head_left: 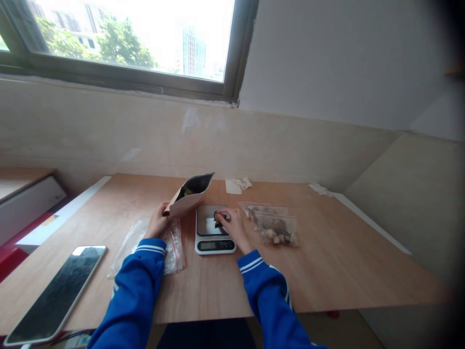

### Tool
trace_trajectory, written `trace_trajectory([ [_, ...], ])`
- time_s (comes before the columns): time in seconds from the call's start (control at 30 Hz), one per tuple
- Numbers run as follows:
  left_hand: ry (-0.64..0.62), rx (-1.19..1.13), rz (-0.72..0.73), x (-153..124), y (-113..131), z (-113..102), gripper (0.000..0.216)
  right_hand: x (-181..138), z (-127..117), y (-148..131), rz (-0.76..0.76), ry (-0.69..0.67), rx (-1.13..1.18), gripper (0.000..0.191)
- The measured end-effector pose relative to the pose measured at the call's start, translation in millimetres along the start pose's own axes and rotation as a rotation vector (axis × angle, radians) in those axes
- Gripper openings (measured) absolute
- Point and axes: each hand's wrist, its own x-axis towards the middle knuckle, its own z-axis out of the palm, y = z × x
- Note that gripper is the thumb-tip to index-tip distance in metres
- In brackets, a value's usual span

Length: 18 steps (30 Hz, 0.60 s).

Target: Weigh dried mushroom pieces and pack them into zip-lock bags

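My left hand (158, 222) grips the lower left end of a light brown pouch (188, 203), tilted with its mouth open and some pieces showing inside. A small white digital kitchen scale (198, 245) with a metal plate stands to the right of it. Over that plate, my right hand (234, 226) has its fingers closed on a dark brown dried piece (217, 223); whether it touches the plate I cannot tell. Right of this hand lie zip bags (279, 230) filled with light and dark dried pieces. Flat clear zip bags (174, 248) lie under my left wrist.
A large phone (58, 293) lies at the table's left front. Crumpled white tissue (242, 183) and a white paper sheet (231, 187) are at the back edge, with another tissue (320, 189) farther right. The wooden table (345, 261) meets a tiled wall below a window.
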Motion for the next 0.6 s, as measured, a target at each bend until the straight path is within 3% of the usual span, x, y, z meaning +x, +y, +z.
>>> trace_trajectory([
  [0.17,-0.005,0.069,0.013,-2,8,1,0.042,-9,-25,-53,-0.185,0.225,0.066,0.027],
  [0.27,-0.014,0.045,0.009,-4,10,2,0.045,-8,-35,-88,-0.349,0.121,0.035,0.033],
  [0.37,-0.017,0.024,-0.015,-6,13,4,0.048,-5,-29,-103,-0.450,-0.005,-0.042,0.039],
  [0.6,-0.009,-0.043,-0.016,-10,23,8,0.046,-9,-13,-100,-0.390,-0.111,-0.152,0.029],
])
